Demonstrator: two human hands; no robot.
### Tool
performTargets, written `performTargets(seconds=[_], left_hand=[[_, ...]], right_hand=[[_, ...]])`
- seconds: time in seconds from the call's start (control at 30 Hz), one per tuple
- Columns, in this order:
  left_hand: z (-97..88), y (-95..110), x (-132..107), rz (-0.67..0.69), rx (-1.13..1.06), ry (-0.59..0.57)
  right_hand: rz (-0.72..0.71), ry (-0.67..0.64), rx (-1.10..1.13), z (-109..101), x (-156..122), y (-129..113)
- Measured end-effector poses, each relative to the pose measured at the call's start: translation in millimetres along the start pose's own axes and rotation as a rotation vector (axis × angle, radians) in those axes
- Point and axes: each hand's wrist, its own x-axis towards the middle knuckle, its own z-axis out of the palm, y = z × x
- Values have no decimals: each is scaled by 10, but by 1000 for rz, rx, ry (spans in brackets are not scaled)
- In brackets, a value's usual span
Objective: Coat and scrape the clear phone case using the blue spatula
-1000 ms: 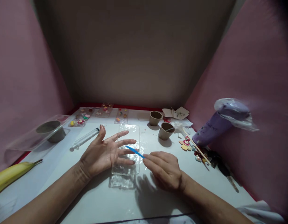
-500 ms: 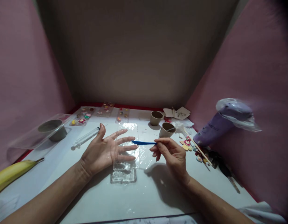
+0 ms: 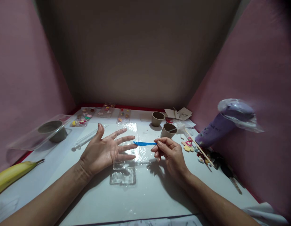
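My left hand (image 3: 105, 149) is palm up with its fingers spread flat. A clear rectangular case (image 3: 137, 133), like a phone case, lies along those fingers and appears raised, with its shadow pattern on the table below. Whether it rests on them or they sit inside it, I cannot tell. My right hand (image 3: 170, 150) pinches a blue plastic knife (image 3: 144, 143) between thumb and fingers. The blade points left, its tip near my left fingertips and over the right side of the case.
Two cups (image 3: 169, 130) stand behind my right hand. Left are a syringe (image 3: 84, 139), a banana (image 3: 17, 171) and a clear tub (image 3: 25, 138). Decorated cases (image 3: 123, 115) lie at the back. A stick (image 3: 200, 149), small charms (image 3: 187, 148) and a purple bag (image 3: 213, 128) are right.
My left hand and the clear case have shifted slightly left together. The right hand and blue knife have moved a little left too, and the blade has turned slightly.
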Motion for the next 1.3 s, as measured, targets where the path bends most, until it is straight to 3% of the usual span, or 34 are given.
performTargets(seconds=[0.23, 0.7, 0.87, 1.13, 1.3], left_hand=[[-5, 6, 5, 17, -1, 13], [29, -17, -3, -30, -11, -1], [39, -25, -3, -29, -3, -11], [72, -38, -10, -13, -11, -7], [104, -39, -21, 15, -3, -18]], right_hand=[[-26, 70, 35, -79, 55, -48], [-175, -137, 45, 8, 33, 69], [-101, -142, 78, 42, 24, 45], [136, -165, 204, 64, 33, 56], [179, -171, 211, 47, 50, 50]])
